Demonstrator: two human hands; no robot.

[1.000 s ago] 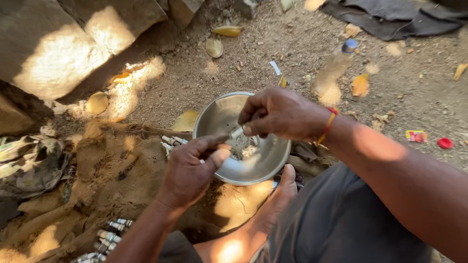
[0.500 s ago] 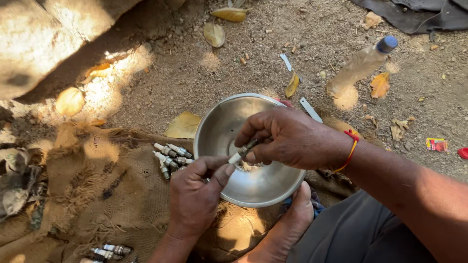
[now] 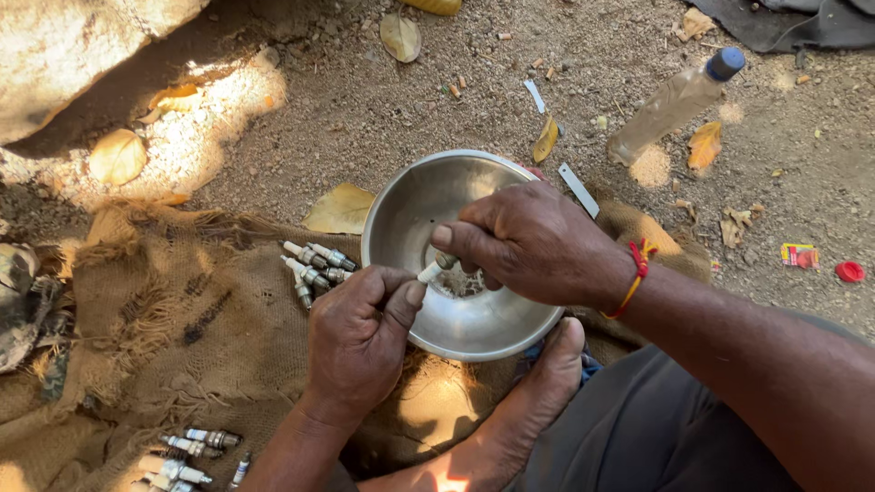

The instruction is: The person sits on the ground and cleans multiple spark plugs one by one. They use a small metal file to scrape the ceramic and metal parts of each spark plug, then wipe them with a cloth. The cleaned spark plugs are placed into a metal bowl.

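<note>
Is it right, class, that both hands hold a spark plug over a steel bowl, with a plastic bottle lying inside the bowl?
Not quite. The left hand and right hand do hold a spark plug over the steel bowl, but the plastic bottle lies on the dirt beyond the bowl, as the head view shows.

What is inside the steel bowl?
The steel bowl shows a bare, shiny wall. Over it, both hands grip a spark plug; the right hand hides the bottom.

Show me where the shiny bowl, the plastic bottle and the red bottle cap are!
shiny bowl (image 3: 415, 196): head view, on the bare inner wall at its upper left.
plastic bottle (image 3: 670, 105): head view, middle of its clear body.
red bottle cap (image 3: 849, 271): head view, centre of the cap.
</note>
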